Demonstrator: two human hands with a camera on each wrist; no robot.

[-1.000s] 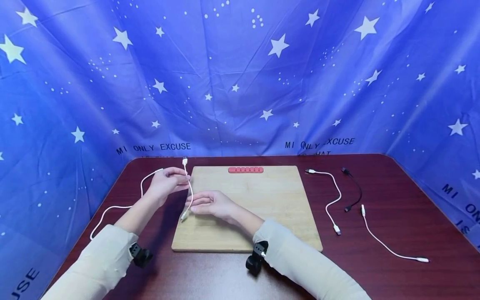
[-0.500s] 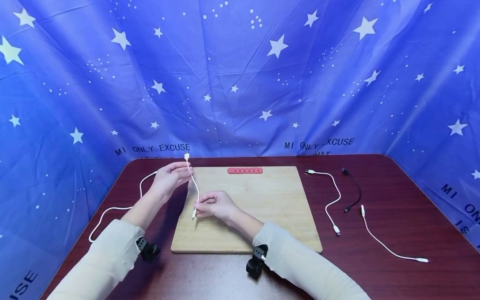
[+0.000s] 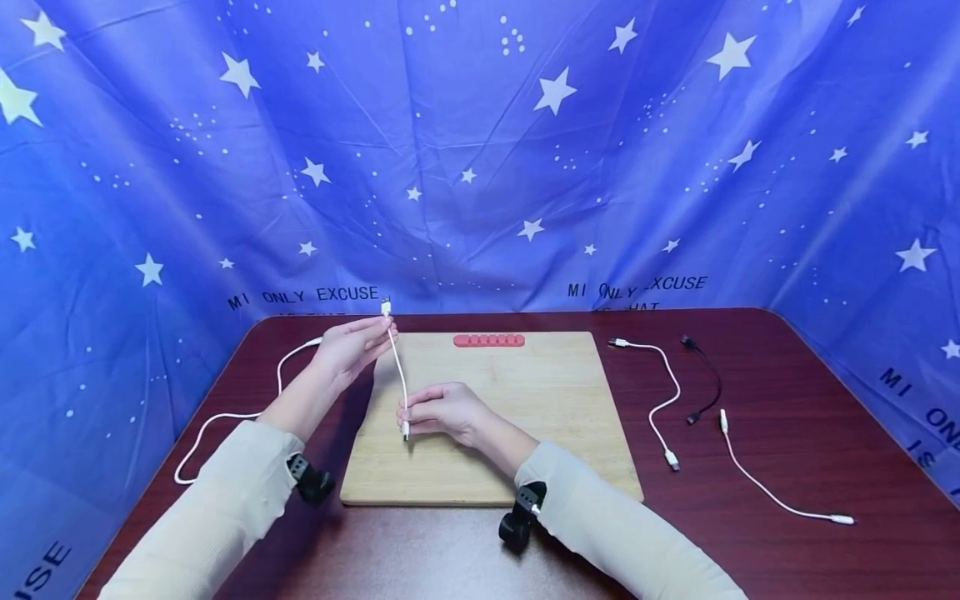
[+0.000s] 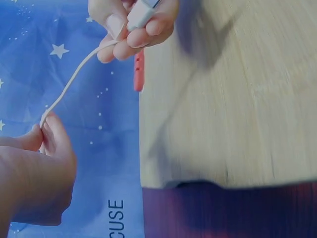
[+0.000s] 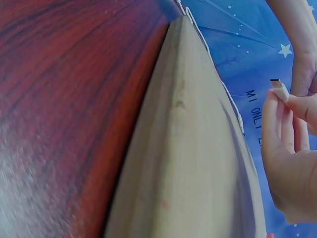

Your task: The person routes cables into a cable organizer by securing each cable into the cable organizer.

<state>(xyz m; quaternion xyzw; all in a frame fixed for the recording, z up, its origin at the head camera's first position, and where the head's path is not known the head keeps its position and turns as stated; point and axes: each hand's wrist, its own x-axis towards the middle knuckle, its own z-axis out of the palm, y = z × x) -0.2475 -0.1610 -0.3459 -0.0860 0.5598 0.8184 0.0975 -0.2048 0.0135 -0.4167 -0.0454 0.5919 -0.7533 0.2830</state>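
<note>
A short white USB cable (image 3: pixel 399 367) is stretched between both hands above the left part of the wooden board (image 3: pixel 517 450). My left hand (image 3: pixel 348 348) pinches it just below the larger USB plug (image 3: pixel 386 307), which points up. My right hand (image 3: pixel 450 411) pinches the other end, lower and nearer, with its small plug's tip pointing down. In the right wrist view that small white plug (image 5: pixel 281 92) sticks out between thumb and fingers. The left wrist view shows the cord (image 4: pixel 74 78) running slightly curved from hand to hand.
A red slotted cable holder (image 3: pixel 489 341) sits at the board's far edge. Right of the board lie a white cable (image 3: pixel 660 400), a black cable (image 3: pixel 716 379) and another white cable (image 3: pixel 772 493). A longer white cable (image 3: pixel 217 417) lies left, partly behind the left arm.
Both hands have shifted right over the board, the left also rising a little. My right hand has closed its fingers on the cable's lower end, and the cord has straightened.
</note>
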